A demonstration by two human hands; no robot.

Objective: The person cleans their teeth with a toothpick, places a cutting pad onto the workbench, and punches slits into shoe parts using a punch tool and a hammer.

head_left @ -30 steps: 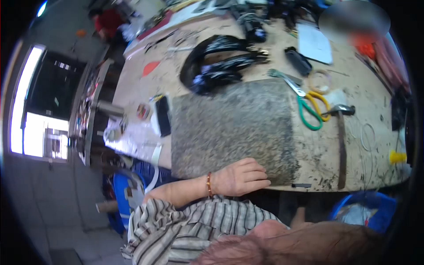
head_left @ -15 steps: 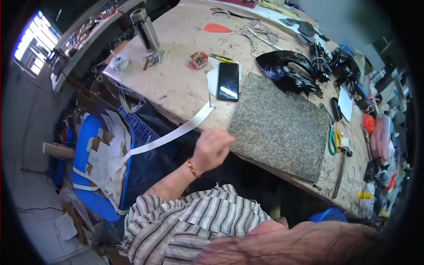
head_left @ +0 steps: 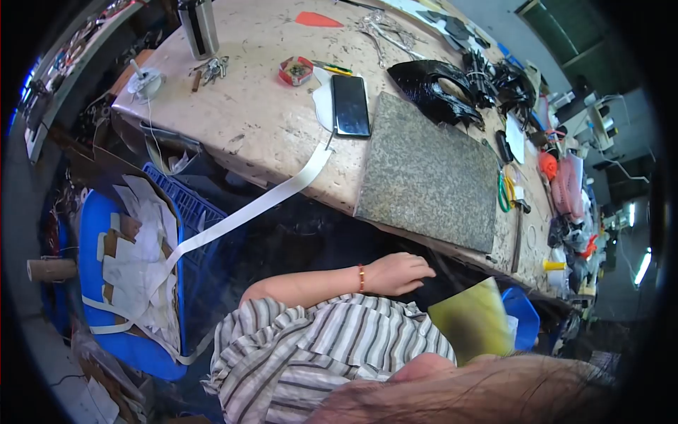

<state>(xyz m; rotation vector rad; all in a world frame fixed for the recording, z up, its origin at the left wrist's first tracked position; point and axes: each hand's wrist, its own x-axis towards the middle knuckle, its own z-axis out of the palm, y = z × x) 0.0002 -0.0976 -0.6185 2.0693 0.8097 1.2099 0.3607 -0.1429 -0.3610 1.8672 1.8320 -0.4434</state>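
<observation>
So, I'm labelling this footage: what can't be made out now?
All head view:
Right hand: out of sight, perhaps behind the hair.
Yellow panel: lower part hidden by the hair.
Blue bin: partly behind the panel.
Flask: top cut off by the upper edge.
Red box: contents too small.

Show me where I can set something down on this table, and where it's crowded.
Bare: the speckled slab, bordered by phone and glossy black piece; also, bar small scraps, tabletop between keys, red box and near edge. Crowded: far right, around the black bundles.
</observation>
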